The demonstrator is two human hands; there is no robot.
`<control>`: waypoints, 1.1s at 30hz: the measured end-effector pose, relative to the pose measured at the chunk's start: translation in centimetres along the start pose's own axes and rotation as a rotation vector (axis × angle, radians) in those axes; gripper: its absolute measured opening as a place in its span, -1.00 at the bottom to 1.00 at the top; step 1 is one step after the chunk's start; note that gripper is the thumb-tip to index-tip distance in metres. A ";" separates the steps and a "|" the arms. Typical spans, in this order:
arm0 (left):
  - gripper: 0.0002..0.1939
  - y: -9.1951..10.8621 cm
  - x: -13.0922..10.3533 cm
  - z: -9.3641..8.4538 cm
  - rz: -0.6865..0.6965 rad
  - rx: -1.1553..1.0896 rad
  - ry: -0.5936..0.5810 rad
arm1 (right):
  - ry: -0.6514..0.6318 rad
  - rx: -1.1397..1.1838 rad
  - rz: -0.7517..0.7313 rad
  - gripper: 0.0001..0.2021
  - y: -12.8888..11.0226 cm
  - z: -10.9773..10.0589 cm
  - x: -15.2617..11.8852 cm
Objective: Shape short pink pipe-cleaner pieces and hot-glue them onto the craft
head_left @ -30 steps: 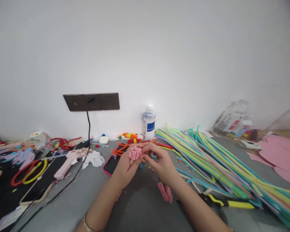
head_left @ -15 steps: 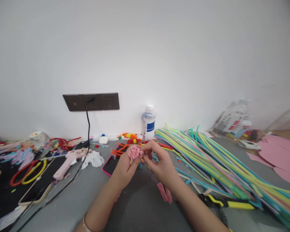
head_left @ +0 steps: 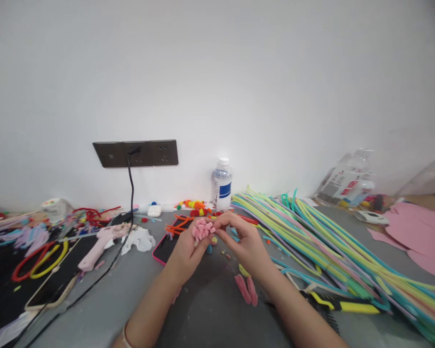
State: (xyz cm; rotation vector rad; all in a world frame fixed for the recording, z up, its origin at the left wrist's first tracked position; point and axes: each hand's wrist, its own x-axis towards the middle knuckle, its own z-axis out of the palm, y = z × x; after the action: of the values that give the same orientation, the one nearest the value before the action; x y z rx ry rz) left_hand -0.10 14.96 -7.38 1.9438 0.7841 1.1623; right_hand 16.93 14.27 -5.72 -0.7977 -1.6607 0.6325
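A small pink fuzzy flower (head_left: 202,229) with many curled petals sits above the grey table, in my left hand (head_left: 188,249), whose fingers are wrapped round its underside. From the right, my right hand (head_left: 241,238) pinches a petal at the flower's right edge between thumb and index finger. Two pink fuzzy loops (head_left: 246,290) lie on the table below my right wrist. The underside of the flower is hidden by my left hand.
A bottle (head_left: 223,184) stands by the wall. Pipe cleaners (head_left: 322,241) spread across the right, beside a yellow-black tool (head_left: 351,306). To the left lie a pink glue gun (head_left: 96,251), its black cable, a phone (head_left: 52,290) and looped scissors handles (head_left: 50,260).
My right fingers have closed in from a more curled pose onto the flower's right edge. The flower is turned slightly, and a yellow piece beside the pink loops now shows.
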 end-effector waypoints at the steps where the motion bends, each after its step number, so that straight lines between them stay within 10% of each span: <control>1: -0.70 0.0 0.0 0.0 0.007 0.013 -0.004 | 0.011 -0.008 -0.004 -0.93 0.2 0.1 -0.1; 23: -0.72 -1.9 -0.5 0.1 0.126 0.242 -0.062 | -0.013 -0.183 -0.290 -0.74 -0.4 1.4 -0.9; 33: -0.83 0.1 -0.2 0.4 -0.122 0.003 -0.126 | -0.066 -0.015 -0.031 -0.89 -0.2 0.6 -0.3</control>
State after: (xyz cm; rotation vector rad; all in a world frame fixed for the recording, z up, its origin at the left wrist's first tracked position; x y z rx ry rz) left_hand 0.16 14.65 -7.52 1.9226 0.8251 0.9575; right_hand 16.40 13.94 -5.88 -0.7677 -1.7368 0.6310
